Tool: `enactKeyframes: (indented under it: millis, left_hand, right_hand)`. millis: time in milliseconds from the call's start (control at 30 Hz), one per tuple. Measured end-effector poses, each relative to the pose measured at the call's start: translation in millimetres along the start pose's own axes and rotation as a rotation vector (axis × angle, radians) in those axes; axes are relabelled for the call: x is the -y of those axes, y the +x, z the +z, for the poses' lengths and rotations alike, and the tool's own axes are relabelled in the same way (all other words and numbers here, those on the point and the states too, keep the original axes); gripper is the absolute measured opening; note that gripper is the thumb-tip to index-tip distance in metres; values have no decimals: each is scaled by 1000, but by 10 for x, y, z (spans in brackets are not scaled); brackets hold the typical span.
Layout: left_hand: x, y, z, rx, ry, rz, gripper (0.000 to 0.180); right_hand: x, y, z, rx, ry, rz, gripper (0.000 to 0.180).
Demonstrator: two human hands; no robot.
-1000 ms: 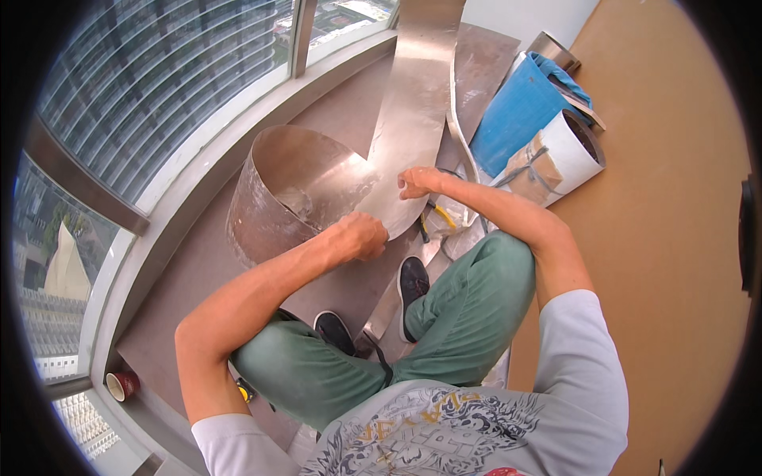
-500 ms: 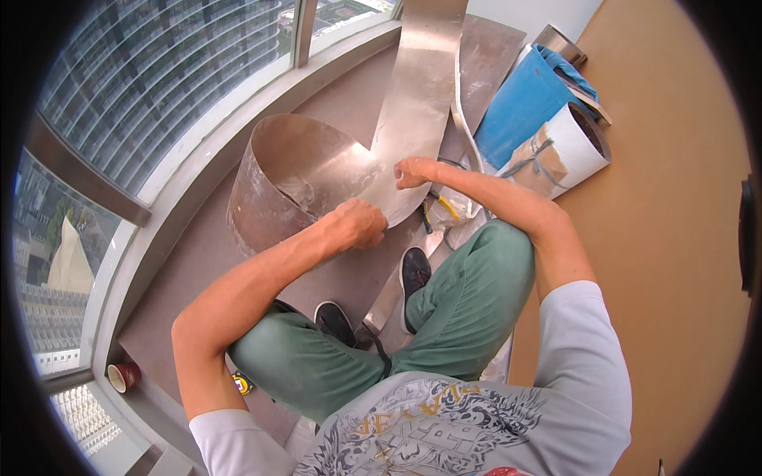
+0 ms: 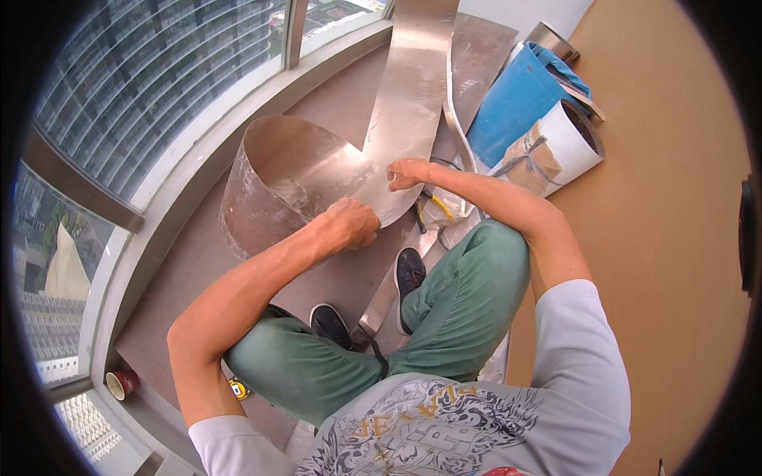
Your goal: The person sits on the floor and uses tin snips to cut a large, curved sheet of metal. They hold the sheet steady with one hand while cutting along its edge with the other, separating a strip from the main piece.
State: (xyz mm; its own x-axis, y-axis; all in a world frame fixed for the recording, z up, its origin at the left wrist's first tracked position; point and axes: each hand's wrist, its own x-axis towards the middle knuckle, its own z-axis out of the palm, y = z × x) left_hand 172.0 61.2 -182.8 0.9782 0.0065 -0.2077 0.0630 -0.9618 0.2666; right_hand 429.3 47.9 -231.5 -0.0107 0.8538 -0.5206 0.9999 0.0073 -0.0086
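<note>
A long, shiny sheet metal strip [image 3: 409, 87] runs away from me and curls at its near left into a wide, dull-marked loop [image 3: 266, 190]. At the near edge of this strip, my left hand [image 3: 352, 224] is closed in a fist on the metal; its fingertips are hidden. My right hand [image 3: 407, 174] lies over the strip's right side with the fingers pinched together. What sits between those fingers is too small to make out. Just beyond the right knee, yellow-handled pliers [image 3: 438, 205] lie beside the strip.
A blue roll [image 3: 512, 103] and a white tube with brown wrapping [image 3: 556, 151] lie at the right, by the tan wall [image 3: 667, 198]. Curved windows [image 3: 159, 95] line the left. A paper cup [image 3: 121, 384] and a tape measure [image 3: 239, 388] rest at the lower left.
The whole view has shifted slightly, so everything sits a little further left. Both hands keep about the same places on the metal.
</note>
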Motion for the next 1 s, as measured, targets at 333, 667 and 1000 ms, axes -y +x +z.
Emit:
enactKeyframes:
  millis: [333,667,1000]
  left_hand:
    - [29,15,36,-13,6,-4,24]
    - [31,-16,27,-21,24,14,25]
    - [29,42,52,25,-3,-25,27]
  right_hand:
    - [70,-8,-46,35,-5,29,38]
    - [165,-19,-119,44,-5,14,39]
    - [142,3,-104,26,-30,20,42]
